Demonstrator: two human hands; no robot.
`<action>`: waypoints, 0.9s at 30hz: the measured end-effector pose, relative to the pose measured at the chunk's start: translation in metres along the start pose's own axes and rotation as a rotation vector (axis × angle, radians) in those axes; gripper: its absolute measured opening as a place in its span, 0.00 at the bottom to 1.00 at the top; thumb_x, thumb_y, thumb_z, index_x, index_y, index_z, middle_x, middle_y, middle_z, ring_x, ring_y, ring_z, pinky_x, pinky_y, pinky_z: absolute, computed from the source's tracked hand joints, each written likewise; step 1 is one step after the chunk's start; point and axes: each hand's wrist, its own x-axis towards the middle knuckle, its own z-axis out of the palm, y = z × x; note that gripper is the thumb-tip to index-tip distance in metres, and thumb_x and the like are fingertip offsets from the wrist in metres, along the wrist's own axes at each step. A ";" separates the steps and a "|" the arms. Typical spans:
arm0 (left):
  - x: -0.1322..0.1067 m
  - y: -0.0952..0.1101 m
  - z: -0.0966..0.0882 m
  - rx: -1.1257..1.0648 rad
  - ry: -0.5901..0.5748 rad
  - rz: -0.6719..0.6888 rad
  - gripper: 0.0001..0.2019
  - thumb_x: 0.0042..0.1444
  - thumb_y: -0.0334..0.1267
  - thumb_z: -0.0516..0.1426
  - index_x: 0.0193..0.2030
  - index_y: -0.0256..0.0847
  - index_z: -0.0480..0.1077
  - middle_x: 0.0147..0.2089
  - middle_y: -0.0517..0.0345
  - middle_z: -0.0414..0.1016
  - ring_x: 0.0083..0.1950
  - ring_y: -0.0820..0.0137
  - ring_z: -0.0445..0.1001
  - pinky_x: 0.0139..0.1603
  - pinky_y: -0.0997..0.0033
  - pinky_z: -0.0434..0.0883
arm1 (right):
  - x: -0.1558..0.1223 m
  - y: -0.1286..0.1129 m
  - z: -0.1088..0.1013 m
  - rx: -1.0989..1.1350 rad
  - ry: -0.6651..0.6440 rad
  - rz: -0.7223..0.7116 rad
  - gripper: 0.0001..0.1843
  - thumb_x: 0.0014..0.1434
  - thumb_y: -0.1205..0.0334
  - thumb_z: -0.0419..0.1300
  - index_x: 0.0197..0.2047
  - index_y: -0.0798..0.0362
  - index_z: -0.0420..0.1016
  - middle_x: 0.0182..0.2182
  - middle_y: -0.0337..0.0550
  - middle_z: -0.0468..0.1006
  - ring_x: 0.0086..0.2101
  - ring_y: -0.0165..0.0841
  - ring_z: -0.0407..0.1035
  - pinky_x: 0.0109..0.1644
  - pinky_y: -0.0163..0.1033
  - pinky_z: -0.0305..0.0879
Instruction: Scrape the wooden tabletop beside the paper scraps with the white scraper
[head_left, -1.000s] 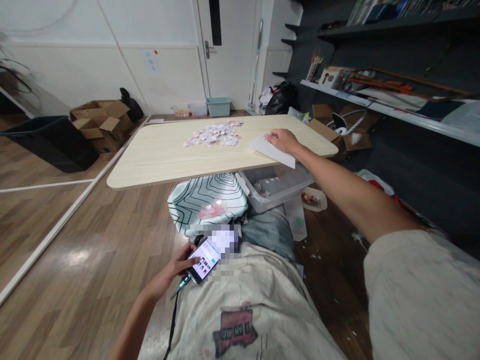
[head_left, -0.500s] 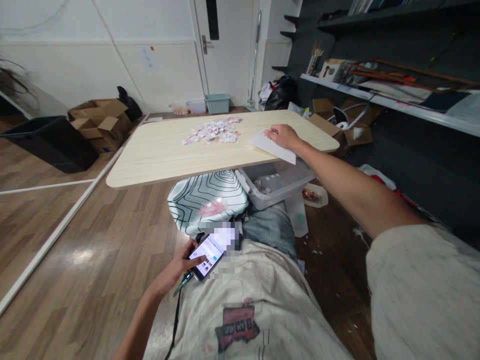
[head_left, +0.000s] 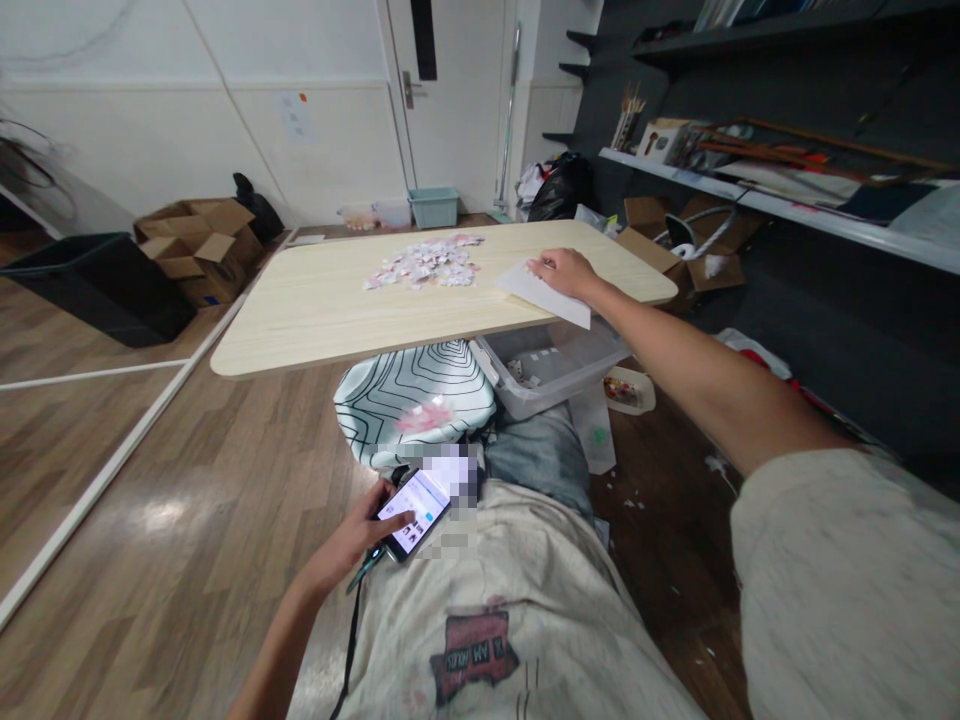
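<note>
My left hand (head_left: 367,522) is wrapped round a smartphone (head_left: 417,503) with a lit screen, and its thumb lies over the glass. The phone is tilted above my lap, part of it blurred out by mosaic. My right arm reaches across to the light wooden table (head_left: 300,310). There my right hand (head_left: 568,272) has curled fingers on a white sheet of paper (head_left: 555,302), whose corner hangs over the near edge. Left of that sheet lies a loose pile of small white and pinkish paper pieces (head_left: 426,262).
A clear plastic bin (head_left: 536,395) with a few scraps sits under the table edge, beside a patterned white cushion-like item (head_left: 397,390). A small tray (head_left: 628,392) is on the floor to the right. A black trash can (head_left: 105,290) and cardboard boxes (head_left: 199,245) stand left.
My left thumb has shifted very slightly over the phone screen. My right hand and the paper stay in place.
</note>
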 end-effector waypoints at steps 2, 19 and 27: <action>-0.002 0.005 0.000 -0.008 -0.012 -0.024 0.27 0.53 0.62 0.70 0.42 0.45 0.67 0.38 0.61 0.71 0.42 0.62 0.69 0.44 0.63 0.67 | 0.000 0.000 0.000 -0.005 0.000 0.000 0.31 0.73 0.34 0.55 0.43 0.51 0.87 0.42 0.50 0.86 0.44 0.44 0.73 0.47 0.43 0.63; 0.006 0.011 0.004 0.040 0.025 -0.037 0.32 0.52 0.73 0.67 0.37 0.46 0.63 0.34 0.64 0.64 0.37 0.66 0.64 0.39 0.65 0.63 | 0.000 0.001 0.001 -0.009 0.001 0.001 0.31 0.73 0.33 0.55 0.44 0.51 0.86 0.43 0.52 0.86 0.45 0.45 0.74 0.48 0.44 0.63; 0.002 0.008 -0.003 -0.014 -0.045 -0.091 0.30 0.51 0.66 0.69 0.40 0.46 0.63 0.35 0.64 0.65 0.37 0.67 0.64 0.35 0.68 0.60 | 0.001 0.001 0.001 -0.007 0.000 0.002 0.30 0.73 0.34 0.56 0.44 0.51 0.87 0.40 0.50 0.85 0.44 0.44 0.73 0.47 0.42 0.62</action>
